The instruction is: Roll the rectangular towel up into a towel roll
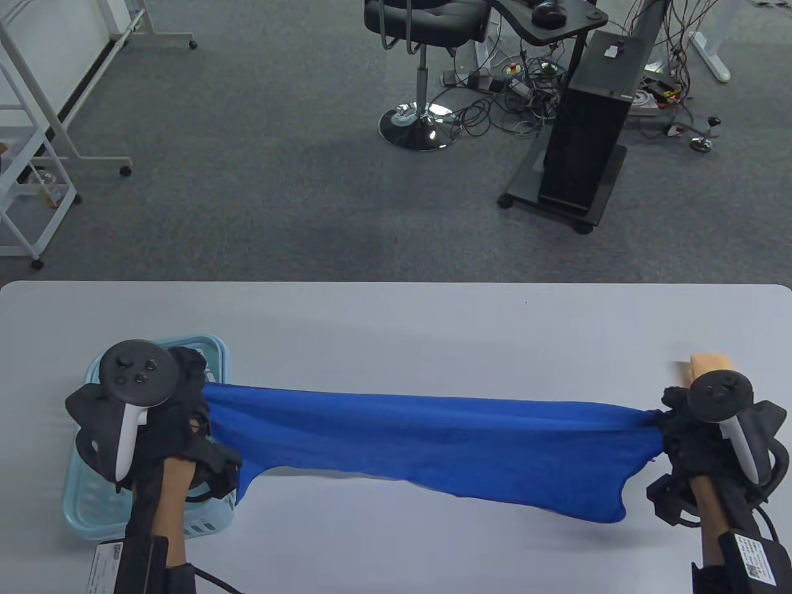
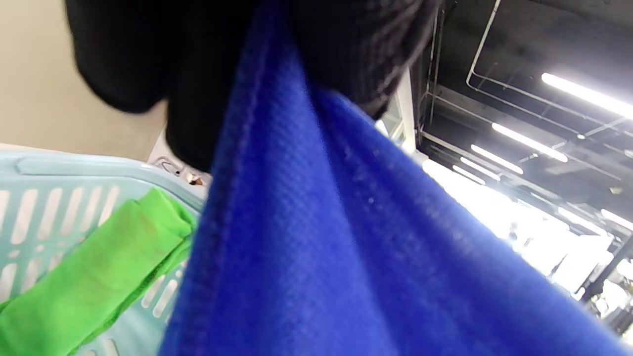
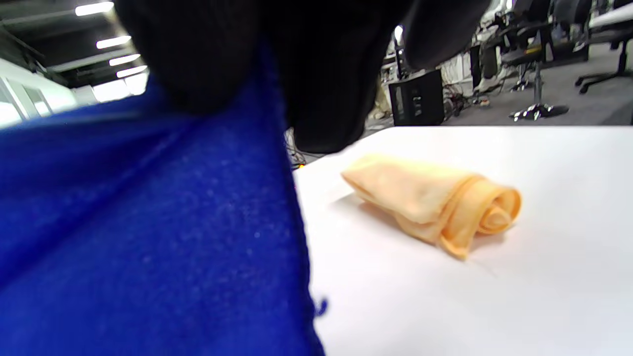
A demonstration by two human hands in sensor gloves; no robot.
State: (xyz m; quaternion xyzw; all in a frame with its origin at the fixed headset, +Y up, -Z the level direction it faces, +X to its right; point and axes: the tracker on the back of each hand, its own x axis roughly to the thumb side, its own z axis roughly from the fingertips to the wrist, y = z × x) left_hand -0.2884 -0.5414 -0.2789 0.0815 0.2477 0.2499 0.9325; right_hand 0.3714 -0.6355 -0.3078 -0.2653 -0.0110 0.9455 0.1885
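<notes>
blue towel (image 1: 433,445) hangs stretched above the tabletop (image 1: 396,322) — left hand (image 1: 179,408) and right hand (image 1: 680,421) each pinching one end, long axis running hand to hand.

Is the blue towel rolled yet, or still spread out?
Spread, not rolled. The blue cloth towel hangs stretched between the left hand and the right hand, each gripping an end, sagging above the white table.
</notes>
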